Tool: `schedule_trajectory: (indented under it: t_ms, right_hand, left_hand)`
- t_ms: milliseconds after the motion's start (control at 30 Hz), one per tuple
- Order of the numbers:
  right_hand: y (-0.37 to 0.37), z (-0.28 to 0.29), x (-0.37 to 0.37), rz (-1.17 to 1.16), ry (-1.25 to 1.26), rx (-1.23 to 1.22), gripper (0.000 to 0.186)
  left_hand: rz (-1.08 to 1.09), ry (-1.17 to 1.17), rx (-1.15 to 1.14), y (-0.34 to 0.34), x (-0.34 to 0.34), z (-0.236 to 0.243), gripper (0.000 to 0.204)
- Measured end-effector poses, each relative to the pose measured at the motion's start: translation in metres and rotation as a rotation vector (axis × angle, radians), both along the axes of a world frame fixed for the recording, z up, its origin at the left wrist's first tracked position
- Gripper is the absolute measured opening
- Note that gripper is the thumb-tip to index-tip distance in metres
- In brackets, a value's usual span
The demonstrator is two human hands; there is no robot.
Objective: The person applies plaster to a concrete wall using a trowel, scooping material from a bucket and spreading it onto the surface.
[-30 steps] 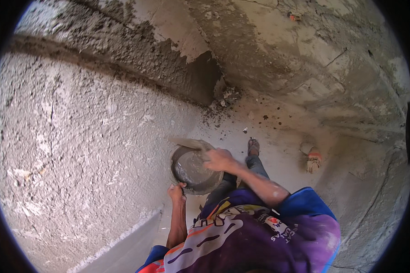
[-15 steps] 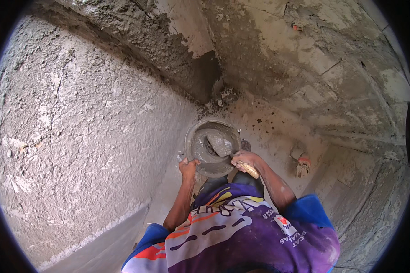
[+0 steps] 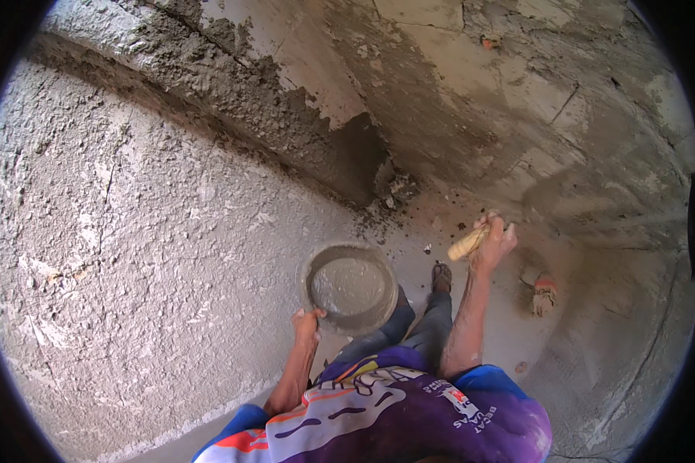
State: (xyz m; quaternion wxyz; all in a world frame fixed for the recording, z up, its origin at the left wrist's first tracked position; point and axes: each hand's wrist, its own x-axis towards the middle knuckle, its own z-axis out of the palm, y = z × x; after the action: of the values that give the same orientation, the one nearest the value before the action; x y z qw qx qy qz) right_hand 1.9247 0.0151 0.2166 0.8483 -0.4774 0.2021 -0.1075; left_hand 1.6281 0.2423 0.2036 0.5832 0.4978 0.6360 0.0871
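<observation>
A round grey bucket (image 3: pixel 363 319) with wet mortar (image 3: pixel 349 284) in it hangs in front of my legs, next to the rough wall on the left. My left hand (image 3: pixel 307 319) is closed on its near-left rim. Out to the right, away from the bucket, my right hand (image 3: pixel 494 242) grips the yellowish handle of a trowel (image 3: pixel 465 246). The trowel's blade is too blurred to make out beyond my fist.
Rough mortar covers the left wall (image 3: pixel 154 262). Another patchy wall (image 3: pixel 471 108) meets it at a corner with dark, wet-looking mortar (image 3: pixel 361 158). Mortar spatters dot the floor below. A whitish object with an orange-red band (image 3: pixel 544 295) stands right of my sandalled foot (image 3: pixel 441 278).
My right hand has swung away from the bucket, to the right and farther off, with the trowel. The mortar lump in the bucket is gone, leaving a flatter surface. The bucket sits slightly lower and left.
</observation>
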Motion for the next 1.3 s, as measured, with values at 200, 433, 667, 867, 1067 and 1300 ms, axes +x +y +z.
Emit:
schedule_trajectory:
  t_ms: [200, 433, 667, 867, 1067, 1300]
  right_hand:
    - [0.198, -0.078, 0.048, 0.196, 0.254, -0.89, 0.019]
    - [0.209, 0.09, -0.116, 1.198, -0.669, -0.78, 0.03]
    - [0.083, -0.015, -0.096, 2.082, -0.118, -1.319, 0.026]
    - [0.076, -0.09, -0.109, 2.202, 0.372, -1.221, 0.019]
    - [-0.003, -0.085, -0.079, 1.83, 0.766, -0.163, 0.015]
    - [-0.037, 0.008, -0.056, 1.285, 0.723, 0.715, 0.012]
  left_hand:
    - [0.094, 0.002, 0.146, 0.015, -0.045, -0.027, 0.02]
    - [0.254, -0.051, 0.147, 0.014, -0.087, -0.029, 0.017]
    - [0.268, -0.101, 0.1, -0.017, -0.057, -0.036, 0.018]
    - [0.025, -0.168, 0.169, -0.045, 0.003, -0.036, 0.02]
    - [-0.002, -0.293, 0.023, -0.056, 0.047, -0.017, 0.027]
    - [0.068, -0.336, -0.096, -0.043, 0.055, -0.027, 0.03]
